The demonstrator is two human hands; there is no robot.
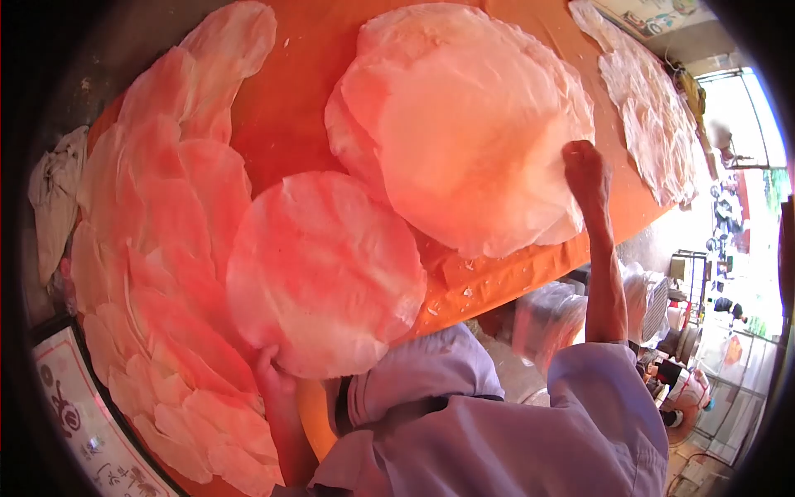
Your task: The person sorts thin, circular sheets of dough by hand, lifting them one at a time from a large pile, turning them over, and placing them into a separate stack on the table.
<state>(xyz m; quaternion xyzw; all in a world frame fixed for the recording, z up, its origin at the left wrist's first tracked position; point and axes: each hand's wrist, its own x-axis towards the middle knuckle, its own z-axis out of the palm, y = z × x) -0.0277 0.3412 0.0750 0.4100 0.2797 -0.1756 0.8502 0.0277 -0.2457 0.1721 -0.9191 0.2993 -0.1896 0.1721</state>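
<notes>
A thin round translucent sheet [327,269] lies near the table's front edge, its lower left rim at the fingertips of my left hand [273,373]. The fingers of that hand are bent against the rim. Behind and to the right is a large pile of similar round sheets [472,124] with uneven, wavy edges. My right hand [586,161] is closed at the pile's right edge; whether it pinches a sheet there is too small to tell.
Overlapping sheets [166,248] spread down the left side of the orange-covered table [281,99]. More sheets [650,116] lie along its far right. Plastic-wrapped bundles [551,319] stand below the front edge. A framed panel [95,422] is at lower left. A person [687,385] is at far right.
</notes>
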